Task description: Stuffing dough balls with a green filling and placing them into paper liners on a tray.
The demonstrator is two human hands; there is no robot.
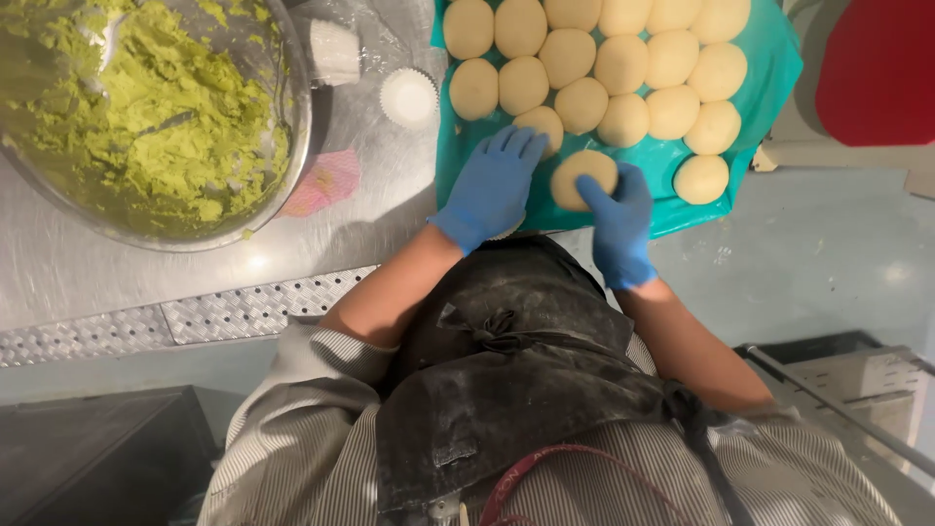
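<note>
The left hand (494, 187) wears a blue glove. It lies flat on the teal sheet (769, 73), fingers spread wide and holding nothing. Its fingertips touch one dough ball (545, 121) at the near edge of the rows.

The right hand (617, 219) wears a blue glove too. Its fingers curl over the side of a dough round (579, 173) and press on it. The round sits between the two hands, just beside the left fingers and under the right fingertips. It looks flatter than the others. I cannot tell if the right hand grips it or only pushes on it.

Past the fingertips, many more dough balls (623, 63) sit in rows on the sheet, packed close and touching. One ball (700, 179) sits alone, out to the side of the right fingers.

Out to the side of the left fingers stands a big metal bowl (292, 146) full of green paste (166, 107). Between the bowl and the left hand lie two white paper cups (409, 97) and a pink paper cup (326, 182), all on the steel table (146, 273).

Below the hands is a dark apron (516, 370) dusted with flour, over a striped shirt (292, 438).
</note>
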